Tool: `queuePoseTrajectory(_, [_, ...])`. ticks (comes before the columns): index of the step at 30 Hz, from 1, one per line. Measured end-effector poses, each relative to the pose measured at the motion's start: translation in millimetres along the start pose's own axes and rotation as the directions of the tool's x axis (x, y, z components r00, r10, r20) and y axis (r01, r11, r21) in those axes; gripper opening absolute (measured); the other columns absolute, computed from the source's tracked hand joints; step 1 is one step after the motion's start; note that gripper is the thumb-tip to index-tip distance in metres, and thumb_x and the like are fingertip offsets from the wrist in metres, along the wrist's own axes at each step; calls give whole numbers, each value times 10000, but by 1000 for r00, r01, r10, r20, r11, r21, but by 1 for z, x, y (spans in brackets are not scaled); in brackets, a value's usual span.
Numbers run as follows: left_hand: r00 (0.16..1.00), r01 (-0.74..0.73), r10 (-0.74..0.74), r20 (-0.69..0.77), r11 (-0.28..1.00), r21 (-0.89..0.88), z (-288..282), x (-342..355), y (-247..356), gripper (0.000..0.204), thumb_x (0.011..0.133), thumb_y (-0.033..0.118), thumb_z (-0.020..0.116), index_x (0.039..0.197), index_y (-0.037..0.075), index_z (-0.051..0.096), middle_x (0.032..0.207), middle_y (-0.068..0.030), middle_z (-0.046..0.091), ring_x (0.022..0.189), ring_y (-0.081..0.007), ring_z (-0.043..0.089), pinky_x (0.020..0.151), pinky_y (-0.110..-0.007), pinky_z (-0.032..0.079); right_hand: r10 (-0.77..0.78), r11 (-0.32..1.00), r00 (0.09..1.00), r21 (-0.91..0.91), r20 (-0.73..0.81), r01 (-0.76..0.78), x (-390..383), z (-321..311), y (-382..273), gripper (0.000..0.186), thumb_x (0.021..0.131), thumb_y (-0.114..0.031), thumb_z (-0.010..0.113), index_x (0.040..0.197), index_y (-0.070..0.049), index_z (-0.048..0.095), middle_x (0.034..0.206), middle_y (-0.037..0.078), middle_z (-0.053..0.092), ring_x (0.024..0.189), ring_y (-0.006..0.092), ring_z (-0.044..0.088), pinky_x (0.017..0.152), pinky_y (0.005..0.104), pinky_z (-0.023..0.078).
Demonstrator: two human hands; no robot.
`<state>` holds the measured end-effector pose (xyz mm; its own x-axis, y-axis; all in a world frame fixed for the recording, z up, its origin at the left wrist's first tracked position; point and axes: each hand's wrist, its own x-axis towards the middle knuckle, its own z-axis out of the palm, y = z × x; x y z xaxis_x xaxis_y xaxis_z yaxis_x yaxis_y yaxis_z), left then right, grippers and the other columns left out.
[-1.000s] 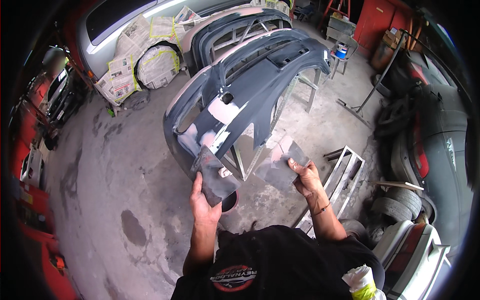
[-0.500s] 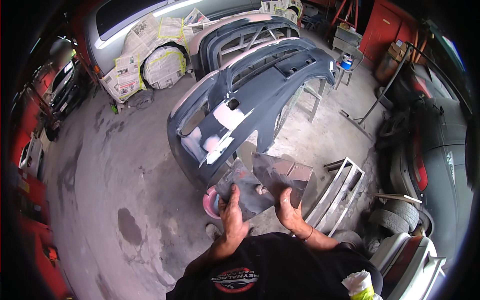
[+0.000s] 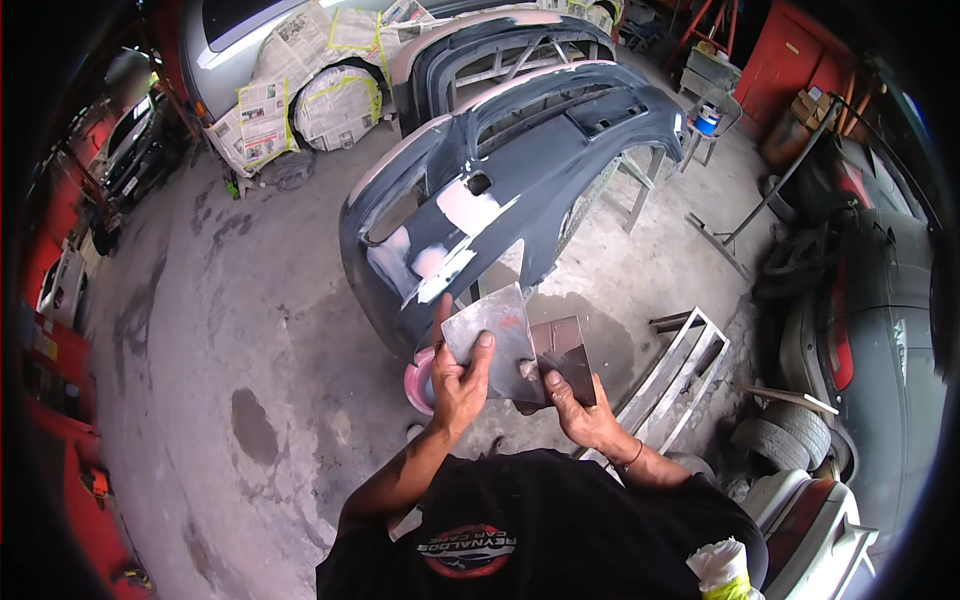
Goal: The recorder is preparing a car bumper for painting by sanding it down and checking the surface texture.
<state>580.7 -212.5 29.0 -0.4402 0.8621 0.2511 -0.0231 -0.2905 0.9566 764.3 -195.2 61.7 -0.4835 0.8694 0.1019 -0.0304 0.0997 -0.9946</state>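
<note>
Black T-shirt [image 3: 590,520]: lettering on oval chest logo [image 3: 467,550], inverted in view. Newspaper masking [image 3: 263,125] on silver vehicle [image 3: 222,78]: print too small to read.

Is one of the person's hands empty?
No, the left hand holds a grey plate and the right hand holds a brownish plate.

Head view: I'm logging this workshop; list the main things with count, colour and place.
Bumpers: 2, dark grey, centre
Masked vehicle: 1, silver, upper left
Cars: 2+, dark, both sides
Can: 1, blue, upper right
Tyres: 2+, grey, lower right
Slatted frame: 1, whitish, right
Tub: 1, pink, left of centre
Left sheet: 1, grey, lower centre
Right sheet: 1, brownish, lower centre
Left hand: 1, holding left sheet
Right hand: 1, holding right sheet
</note>
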Motion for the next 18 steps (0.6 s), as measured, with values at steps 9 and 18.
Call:
queuePoseTrajectory(9, [796,-482,285,535,832,274,-7,32,35,451,882,200,658,1252,-16,518,1511,-215,245,1409,-435,169,1129,-483,180,222,906,886,-422,407,-33,-13,-10,-2,428,964,-410,513,1071,0,572,726,168,603,689,310,614,663,416,475])
queuePoseTrajectory(18, [966,97,-218,-138,803,-588,-19,50,59,306,959,252,568,1201,69,531,1178,-88,592,1026,-218,614,873,-375,530,312,921,928,175,201,-348,-10,-35,33,493,938,-185,587,1364,-43,384,1197,64,548,1104,182,510,910,330,431])
